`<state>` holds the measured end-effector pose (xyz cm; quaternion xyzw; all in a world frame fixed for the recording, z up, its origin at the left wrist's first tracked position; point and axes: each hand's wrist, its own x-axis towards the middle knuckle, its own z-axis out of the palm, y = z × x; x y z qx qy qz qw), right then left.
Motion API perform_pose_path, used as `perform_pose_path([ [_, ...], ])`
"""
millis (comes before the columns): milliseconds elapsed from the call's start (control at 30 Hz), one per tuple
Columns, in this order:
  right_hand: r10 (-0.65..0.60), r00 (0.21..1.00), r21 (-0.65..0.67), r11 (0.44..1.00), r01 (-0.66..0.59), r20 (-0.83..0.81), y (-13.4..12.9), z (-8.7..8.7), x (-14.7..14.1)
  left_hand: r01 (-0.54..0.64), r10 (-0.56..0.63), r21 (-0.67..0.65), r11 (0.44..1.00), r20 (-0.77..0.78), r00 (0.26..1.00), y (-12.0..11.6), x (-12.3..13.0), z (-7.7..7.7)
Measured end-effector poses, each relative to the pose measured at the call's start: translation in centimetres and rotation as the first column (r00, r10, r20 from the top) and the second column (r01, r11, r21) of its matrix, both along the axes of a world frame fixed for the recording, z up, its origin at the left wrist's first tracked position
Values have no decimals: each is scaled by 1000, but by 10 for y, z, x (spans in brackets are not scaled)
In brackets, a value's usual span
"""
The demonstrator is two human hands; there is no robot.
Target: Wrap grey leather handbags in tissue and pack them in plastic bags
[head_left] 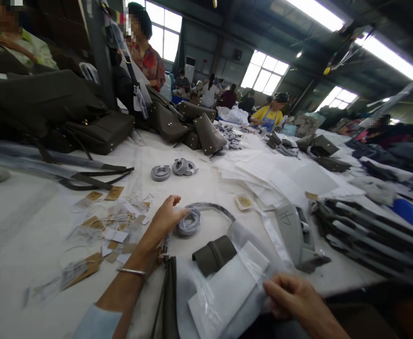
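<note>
My left hand (169,217) is beside a coiled, plastic-wrapped strap (189,230), its thumb tip at the coil's edge and its index finger apart from the thumb. My right hand (294,296) pinches the edge of clear plastic film (243,306) close to me. A dark olive bag (171,292) lies under and beside that film, with a wrapped handle (211,207) arching behind the coil. On it are a white card (224,296) and a curled olive leather piece (214,255). The bag's lower part is cut off by the frame.
Scattered tags (116,226) lie left; more coiled straps (160,173) sit beyond. White paper sheets (263,172), a small dish (243,201), a grey tape dispenser (294,235) and stacked dark straps (369,240) are right. Olive bags (100,132) and co-workers (270,113) are farther back.
</note>
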<state>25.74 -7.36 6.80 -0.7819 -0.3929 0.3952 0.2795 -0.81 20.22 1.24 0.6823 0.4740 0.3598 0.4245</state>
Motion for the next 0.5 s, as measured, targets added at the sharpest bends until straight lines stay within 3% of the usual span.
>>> perform_pose_path([
  [100,-241,931,-212,959,186,-274,-48,-41,-5,63,-60,4,998,-255,965,-2,3,0],
  [167,-318,836,-201,946,253,-447,-53,-53,-21,93,-88,-9,996,-426,900,-4,7,4],
  [233,-309,720,-110,944,311,-621,-43,-52,-39,110,-92,1,994,-537,839,-6,11,11],
  [333,-276,568,-44,921,388,-776,-23,-44,-54,148,-107,23,989,-587,803,-11,17,22],
  [433,-340,481,-130,899,418,-808,-7,-48,-56,200,-114,90,976,-569,815,-16,21,27],
  [500,-314,465,-110,904,414,-828,1,-58,-55,189,-75,155,970,-549,833,-19,23,28],
])
